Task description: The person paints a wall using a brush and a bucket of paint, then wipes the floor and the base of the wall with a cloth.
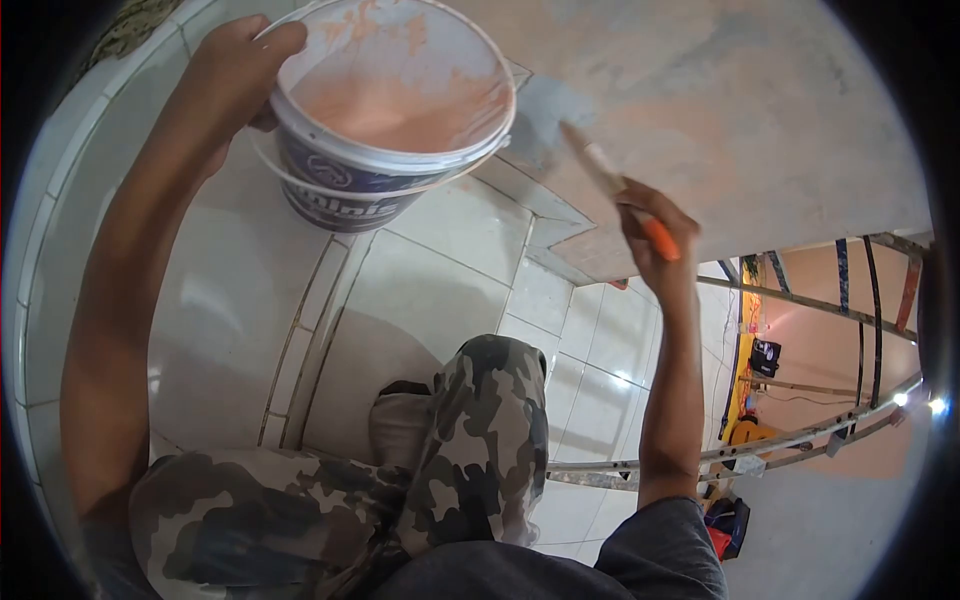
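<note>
My left hand (pixel 262 62) is closed on the rim of a white paint bucket (pixel 345 185) at the upper left. The bucket is tilted toward me, with peach-coloured paint (pixel 385 110) inside and smears up its inner wall. Its wire handle hangs down across the printed label. In my right hand (pixel 660 225) is a paintbrush (pixel 600 170) with an orange-ended handle, gripped by closed fingers. The brush's bristles point up and left, close to the patchy grey and peach wall (pixel 740 130), right of the bucket.
White tiled steps (pixel 420 285) lie under the bucket and around my camouflage-clad legs (pixel 475 440). A metal ladder (pixel 800 300) stands at the right, its long rail reaching behind my right arm. Past it are a guitar-like orange object (pixel 752 432) and a dark bag (pixel 733 525).
</note>
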Demonstrator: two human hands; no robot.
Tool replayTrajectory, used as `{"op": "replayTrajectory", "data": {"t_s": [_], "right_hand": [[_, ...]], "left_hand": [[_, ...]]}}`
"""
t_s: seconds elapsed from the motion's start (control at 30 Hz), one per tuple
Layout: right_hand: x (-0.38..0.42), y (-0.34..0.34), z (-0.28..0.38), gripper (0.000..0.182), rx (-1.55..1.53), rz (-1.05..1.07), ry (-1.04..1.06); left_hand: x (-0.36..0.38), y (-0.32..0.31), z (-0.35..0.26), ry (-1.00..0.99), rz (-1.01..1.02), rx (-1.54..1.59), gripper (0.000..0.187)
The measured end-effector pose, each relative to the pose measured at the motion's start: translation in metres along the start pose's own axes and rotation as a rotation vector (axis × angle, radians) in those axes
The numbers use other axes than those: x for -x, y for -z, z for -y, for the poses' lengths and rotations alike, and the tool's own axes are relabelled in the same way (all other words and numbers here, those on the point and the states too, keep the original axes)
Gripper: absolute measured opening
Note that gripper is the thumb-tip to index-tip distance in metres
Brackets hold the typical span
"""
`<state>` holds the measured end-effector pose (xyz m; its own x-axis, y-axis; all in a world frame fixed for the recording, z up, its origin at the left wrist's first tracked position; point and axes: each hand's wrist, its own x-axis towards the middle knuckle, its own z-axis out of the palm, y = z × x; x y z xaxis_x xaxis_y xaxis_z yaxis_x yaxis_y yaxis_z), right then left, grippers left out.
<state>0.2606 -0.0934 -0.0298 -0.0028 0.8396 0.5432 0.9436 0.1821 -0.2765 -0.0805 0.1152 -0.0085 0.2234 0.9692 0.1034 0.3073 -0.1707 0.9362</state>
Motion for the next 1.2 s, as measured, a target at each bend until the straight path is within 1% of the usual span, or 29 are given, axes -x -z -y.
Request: {"op": "replayTrajectory", "data": {"t_s": [0.07,0.1,0.17,0.2,0.27,0.43,0.5,0.53,0.57,0.63,0.7,0.77,0.83,0.87,0.9,0.93,0.97,1.0,1.03,1.07,1.1,1.17,1.2], "right_hand": [[0.004,-0.029,-0.020,0.019,-0.039,0.119,-0.081],[0.003,-0.041,-0.028,0.019,-0.034,0.176,-0.108],[-0.001,-0.058,-0.046,0.020,0.012,0.277,-0.027],[-0.002,-0.066,-0.053,0.019,0.018,0.281,0.002],[-0.006,-0.076,-0.059,0.017,0.035,0.303,0.027],[-0.012,-0.086,-0.069,0.014,0.041,0.346,0.005],[-0.014,-0.088,-0.071,0.014,0.058,0.350,0.013],[-0.015,-0.088,-0.071,0.014,0.059,0.351,0.014],[-0.016,-0.087,-0.070,0.014,0.084,0.338,0.021],[-0.018,-0.081,-0.068,0.015,0.110,0.324,0.026],[-0.023,-0.063,-0.062,0.017,0.173,0.215,0.035],[-0.032,-0.035,-0.050,0.018,0.234,0.051,0.120],[-0.040,-0.007,-0.013,0.020,0.431,-0.139,0.213],[-0.039,-0.002,-0.004,0.020,0.433,-0.136,0.212],[-0.039,0.001,0.003,0.022,0.535,-0.205,0.242],[-0.037,0.002,0.008,0.024,0.637,-0.275,0.269],[-0.034,-0.001,0.010,0.024,0.639,-0.278,0.269],[-0.030,-0.008,0.009,0.027,0.645,-0.276,0.293],[-0.024,-0.015,0.006,0.029,0.650,-0.274,0.318],[-0.016,-0.028,-0.002,0.033,0.618,-0.232,0.287],[-0.009,-0.038,-0.006,0.037,0.673,-0.169,0.276],[0.007,-0.068,-0.033,0.033,0.693,-0.095,0.291],[0.018,-0.082,-0.038,0.032,0.675,-0.038,0.265]], "left_hand": [[0.002,0.001,0.003,-0.046,-0.020,-0.043,0.024],[0.011,0.011,0.013,-0.038,-0.030,-0.044,0.024],[0.037,0.035,0.035,0.057,-0.163,-0.060,0.023],[0.036,0.036,0.035,0.064,-0.169,-0.061,0.023],[0.034,0.035,0.026,0.005,-0.199,-0.060,0.023],[0.022,0.029,0.028,-0.013,-0.132,0.031,0.023],[0.023,0.024,0.011,-0.006,-0.102,0.048,0.023],[0.027,0.023,-0.006,0.020,-0.065,-0.033,0.024],[0.030,0.021,-0.017,0.045,-0.028,-0.115,0.025],[0.021,0.008,-0.016,0.074,-0.057,-0.137,0.027],[0.014,0.001,-0.012,0.108,-0.086,-0.162,0.028],[0.012,-0.003,-0.008,0.052,-0.082,-0.121,0.029],[0.019,-0.003,-0.013,0.055,-0.053,-0.127,0.029],[0.021,-0.004,-0.017,0.048,-0.032,-0.135,0.029],[0.020,-0.006,-0.021,0.046,-0.031,-0.133,0.029],[0.019,-0.009,-0.024,0.092,-0.053,-0.142,0.029],[0.018,-0.010,-0.027,0.136,-0.077,-0.150,0.029],[0.017,-0.007,-0.025,0.132,-0.079,-0.150,0.029],[0.017,-0.003,-0.020,0.055,-0.052,-0.132,0.029],[0.016,-0.001,-0.018,-0.023,-0.025,-0.113,0.029],[0.014,-0.002,-0.020,-0.028,-0.027,-0.113,0.029],[0.011,-0.009,-0.025,0.049,-0.073,-0.078,0.028],[0.011,-0.011,-0.031,0.045,-0.068,-0.076,0.028]]}}
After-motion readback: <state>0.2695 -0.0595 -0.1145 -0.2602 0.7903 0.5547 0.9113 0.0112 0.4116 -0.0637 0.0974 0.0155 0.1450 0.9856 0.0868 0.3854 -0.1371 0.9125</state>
